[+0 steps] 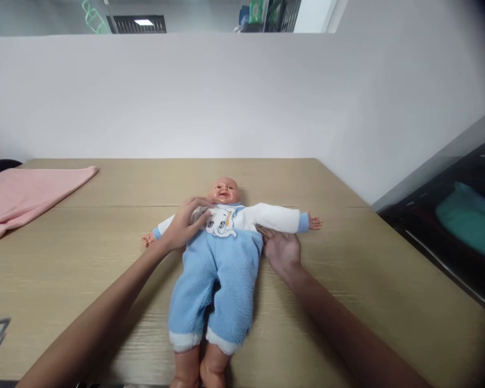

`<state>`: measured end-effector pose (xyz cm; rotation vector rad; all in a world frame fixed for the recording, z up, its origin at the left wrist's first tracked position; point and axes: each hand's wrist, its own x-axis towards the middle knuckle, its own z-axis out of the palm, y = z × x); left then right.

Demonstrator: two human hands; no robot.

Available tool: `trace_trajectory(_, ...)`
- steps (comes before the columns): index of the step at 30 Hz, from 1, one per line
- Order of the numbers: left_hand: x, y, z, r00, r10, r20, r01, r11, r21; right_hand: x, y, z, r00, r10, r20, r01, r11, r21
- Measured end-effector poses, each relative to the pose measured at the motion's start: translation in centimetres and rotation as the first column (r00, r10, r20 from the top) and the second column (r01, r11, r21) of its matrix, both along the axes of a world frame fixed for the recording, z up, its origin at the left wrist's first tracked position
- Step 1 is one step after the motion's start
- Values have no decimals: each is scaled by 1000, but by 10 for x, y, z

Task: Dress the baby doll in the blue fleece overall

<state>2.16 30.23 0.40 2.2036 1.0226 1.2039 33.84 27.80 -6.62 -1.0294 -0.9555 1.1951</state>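
Observation:
A baby doll [234, 258] lies on its back on the wooden table [347, 302], head toward the wall and legs toward me. It wears a white and light blue fleece outfit with an elephant face on the chest, and both its arms are spread out. My left hand [188, 221] is curled over the doll's shoulder and upper chest at the left, with the thumb on the elephant picture. Palm turned up, my right hand [283, 250] is tucked against the doll's side below the outstretched sleeve. Its fingers reach out toward the body, their tips partly hidden.
Pink cloth [32, 194] lies at the table's far left, with a black object [0, 167] behind it. A white wall [178, 97] closes off the back. Dark shelving or a bag with a green item [469, 221] stands beyond the right edge. Part of a grey wire shape [0, 328] shows at lower left.

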Motion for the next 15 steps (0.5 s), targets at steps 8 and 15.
trace_trajectory(8, -60, -15, -47, 861, 420, -288, -449, 893, -41, 4, 5, 7, 979, 35, -201, -53, 995, -81)
trace_trajectory(15, -52, -26, -49, 831, 438, -343, -486, 872, -66, 9, 8, 23, 951, 23, 309, -46, 997, 67)
